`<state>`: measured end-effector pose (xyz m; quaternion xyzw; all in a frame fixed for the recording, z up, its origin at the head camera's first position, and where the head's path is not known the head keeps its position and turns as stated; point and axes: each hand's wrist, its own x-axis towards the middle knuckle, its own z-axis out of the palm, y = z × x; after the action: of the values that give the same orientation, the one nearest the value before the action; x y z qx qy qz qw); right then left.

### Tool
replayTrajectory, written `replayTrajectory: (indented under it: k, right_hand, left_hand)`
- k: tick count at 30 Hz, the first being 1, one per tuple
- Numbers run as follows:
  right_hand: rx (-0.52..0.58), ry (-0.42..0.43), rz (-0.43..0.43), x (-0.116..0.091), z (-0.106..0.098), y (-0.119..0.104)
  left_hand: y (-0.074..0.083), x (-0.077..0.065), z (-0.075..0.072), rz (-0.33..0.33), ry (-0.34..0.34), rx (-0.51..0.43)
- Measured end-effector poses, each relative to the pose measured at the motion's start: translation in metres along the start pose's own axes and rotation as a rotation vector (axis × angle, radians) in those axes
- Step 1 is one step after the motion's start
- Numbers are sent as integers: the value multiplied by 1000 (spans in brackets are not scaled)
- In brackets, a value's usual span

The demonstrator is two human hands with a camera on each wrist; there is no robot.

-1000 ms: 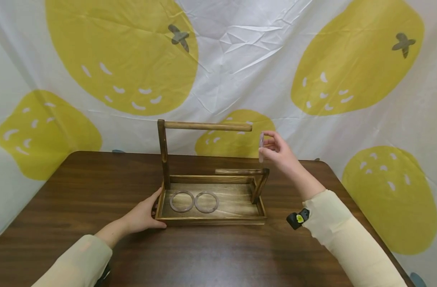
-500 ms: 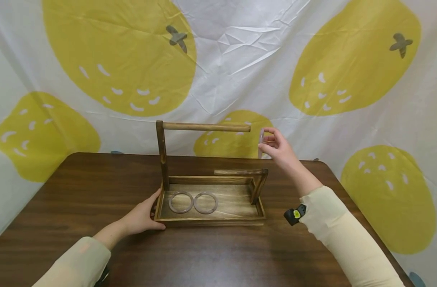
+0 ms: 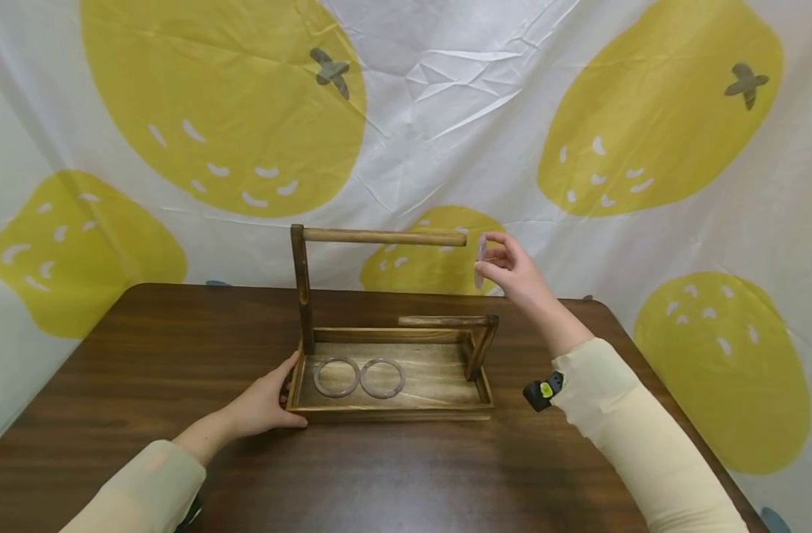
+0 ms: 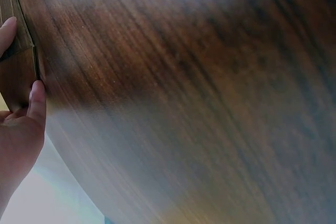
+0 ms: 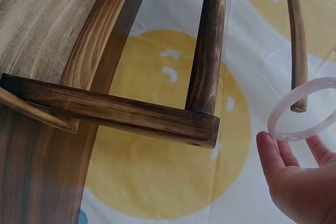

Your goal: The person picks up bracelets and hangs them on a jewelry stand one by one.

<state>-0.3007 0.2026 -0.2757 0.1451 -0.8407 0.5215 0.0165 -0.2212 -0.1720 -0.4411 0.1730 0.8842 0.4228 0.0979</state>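
head: bangle (image 3: pixel 481 254) in right hand (image 3: pixel 517 274)

right hand (image 3: pixel 514 272) and pinched ring (image 3: pixel 480 255) | raised slightly | moved nearer free end of upper bar (image 3: pixel 382 236)

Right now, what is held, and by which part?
Right hand: a pale ring, by its rim; left hand: the wooden tray, by its left end.

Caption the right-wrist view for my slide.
Right hand holds a pale ring near the end of a wooden bar.
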Motion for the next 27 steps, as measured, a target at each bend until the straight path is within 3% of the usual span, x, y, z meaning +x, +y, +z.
replayTrajectory:
  k: [27]
  right_hand:
    - [-52,15,4,20,7,-5]
  left_hand:
    - [1,1,-1,17,-8,-18]
